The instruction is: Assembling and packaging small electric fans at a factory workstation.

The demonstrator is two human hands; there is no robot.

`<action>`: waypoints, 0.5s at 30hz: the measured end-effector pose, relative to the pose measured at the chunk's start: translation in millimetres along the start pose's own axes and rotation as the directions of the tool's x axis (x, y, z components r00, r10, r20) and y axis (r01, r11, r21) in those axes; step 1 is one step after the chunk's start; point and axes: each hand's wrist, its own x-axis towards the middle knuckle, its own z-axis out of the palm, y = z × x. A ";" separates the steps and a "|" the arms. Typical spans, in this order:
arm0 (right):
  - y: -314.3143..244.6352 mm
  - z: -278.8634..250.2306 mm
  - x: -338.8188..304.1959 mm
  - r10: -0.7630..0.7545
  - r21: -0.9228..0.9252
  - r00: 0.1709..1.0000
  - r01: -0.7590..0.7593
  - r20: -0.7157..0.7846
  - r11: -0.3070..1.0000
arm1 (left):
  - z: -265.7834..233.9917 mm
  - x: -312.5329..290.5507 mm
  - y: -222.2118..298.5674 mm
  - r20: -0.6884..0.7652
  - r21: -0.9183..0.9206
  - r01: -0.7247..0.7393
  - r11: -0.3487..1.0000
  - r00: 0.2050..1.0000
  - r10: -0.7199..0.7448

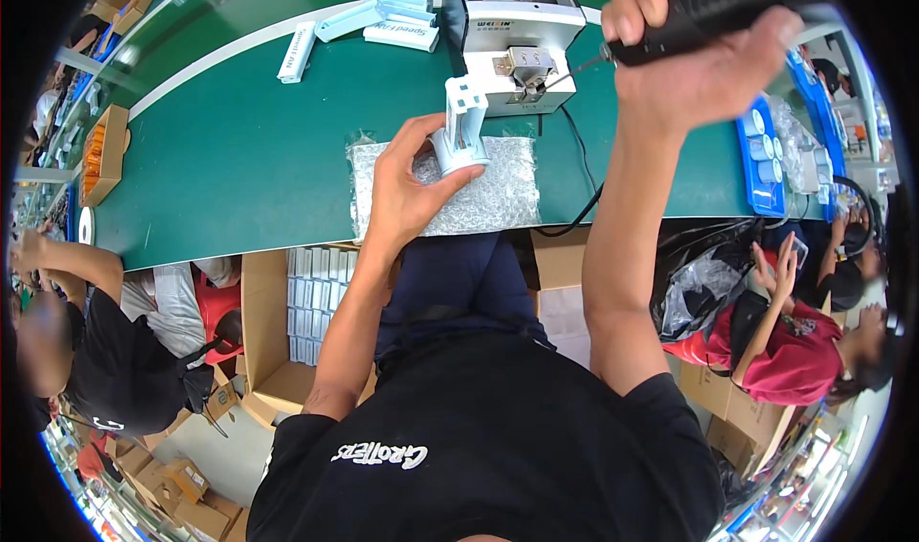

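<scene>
My left hand [410,186] grips a pale-blue plastic housing [465,125] by its round base, with its slotted column pointing up, over a bubble-wrap sheet [507,183] on the table. Raised at the right, my right hand [684,87] is wrapped round a black electric screwdriver [723,11]. The screwdriver's thin bit points down and left, its tip close to the metal outlet [529,66] of a screw feeder [517,27]. Whether the tip touches the outlet, I cannot tell.
Several pale-blue covers [369,20] lie at the far left of the green table [230,140]. An orange-filled carton [103,154] stands left; a blue tray [763,159] of round parts stands right. A black cable [584,197] crosses the table. Co-workers sit on both sides.
</scene>
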 end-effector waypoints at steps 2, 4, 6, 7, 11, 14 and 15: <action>-0.6 -14.5 13.2 -0.021 -0.209 0.999 0.030 0.047 0.977 | -4.8 -2.6 -2.8 -0.008 0.018 -0.007 1.000 1.000 0.007; 4.1 -29.0 16.9 -0.029 -0.347 0.994 0.064 0.106 0.936 | -9.1 -5.5 -4.5 -0.022 0.042 -0.010 0.999 1.000 0.011; 4.6 -28.8 16.6 0.006 -0.369 0.998 0.016 0.059 0.929 | -10.1 -5.6 -3.3 -0.025 0.032 0.019 0.999 1.000 -0.019; 4.9 -27.7 16.8 0.009 -0.368 0.998 0.013 0.057 0.930 | -10.6 -5.6 -3.0 -0.028 0.033 0.021 0.999 0.999 -0.020; -0.2 -21.5 19.5 -0.006 -0.367 1.000 0.011 0.015 0.930 | -4.0 -2.6 -2.0 -0.005 0.002 0.015 1.000 1.000 -0.015; 0.5 -37.8 23.5 -0.021 -0.474 0.997 0.056 0.081 0.879 | -7.0 -4.4 -3.9 -0.011 0.021 0.015 1.000 1.000 -0.015; 0.1 -40.9 23.9 -0.029 -0.547 0.992 0.091 0.120 0.832 | -7.0 -4.5 -4.1 -0.011 0.027 0.009 1.000 1.000 -0.009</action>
